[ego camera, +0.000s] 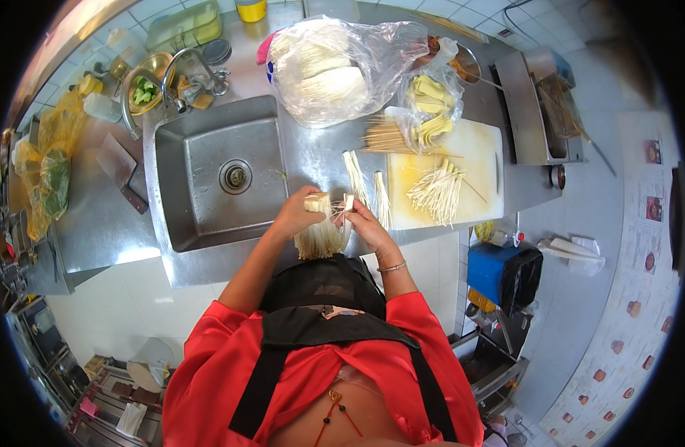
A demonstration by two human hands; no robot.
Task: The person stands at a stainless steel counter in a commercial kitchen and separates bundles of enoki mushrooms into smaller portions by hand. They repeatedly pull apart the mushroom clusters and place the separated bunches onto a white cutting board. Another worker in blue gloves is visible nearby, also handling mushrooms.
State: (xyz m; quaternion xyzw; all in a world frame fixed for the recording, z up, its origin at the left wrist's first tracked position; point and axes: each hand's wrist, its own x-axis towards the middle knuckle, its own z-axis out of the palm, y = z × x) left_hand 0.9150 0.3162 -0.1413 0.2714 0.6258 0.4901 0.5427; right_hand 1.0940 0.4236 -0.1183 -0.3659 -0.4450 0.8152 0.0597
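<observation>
My left hand holds a thick bunch of enoki mushrooms by its root end, stems hanging down at the counter's front edge. Close to its right, my right hand pinches a small clump of enoki, with thin strands stretching between the two. Two loose enoki strips lie on the steel counter beside a white cutting board. On the board rests a fanned pile of enoki with a skewer by it. Bamboo skewers lie at the board's upper left, next to a bag of folded tofu sheets.
A steel sink is left of my hands, with a faucet behind. A cleaver lies farther left. A large plastic bag of enoki sits at the back. A blue bin stands below the counter at right.
</observation>
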